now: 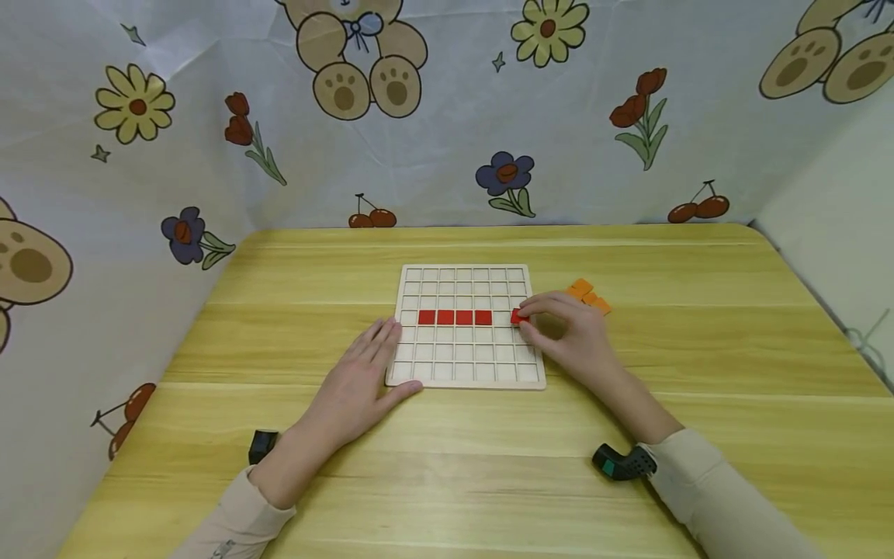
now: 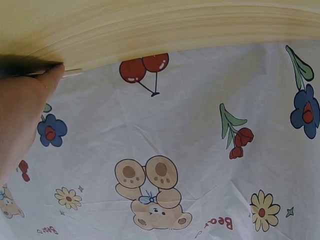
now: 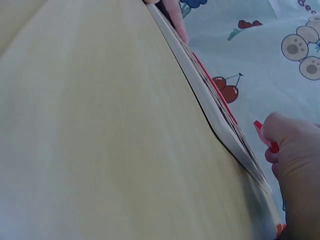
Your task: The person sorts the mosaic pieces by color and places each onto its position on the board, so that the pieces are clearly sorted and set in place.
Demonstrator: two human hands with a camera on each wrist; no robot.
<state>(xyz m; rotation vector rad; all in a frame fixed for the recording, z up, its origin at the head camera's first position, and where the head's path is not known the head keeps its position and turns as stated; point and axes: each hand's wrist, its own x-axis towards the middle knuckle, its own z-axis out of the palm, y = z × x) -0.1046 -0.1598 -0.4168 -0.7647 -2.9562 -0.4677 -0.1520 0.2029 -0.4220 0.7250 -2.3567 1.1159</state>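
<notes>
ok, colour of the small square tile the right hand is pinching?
Red small square tile, clearest in the head view.

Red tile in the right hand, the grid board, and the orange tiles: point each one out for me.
red tile (image 1: pixel 518 316), head view, on its visible top face.
grid board (image 1: pixel 464 361), head view, on an empty lower row.
orange tiles (image 1: pixel 582 289), head view, on the rearmost tile.
</notes>
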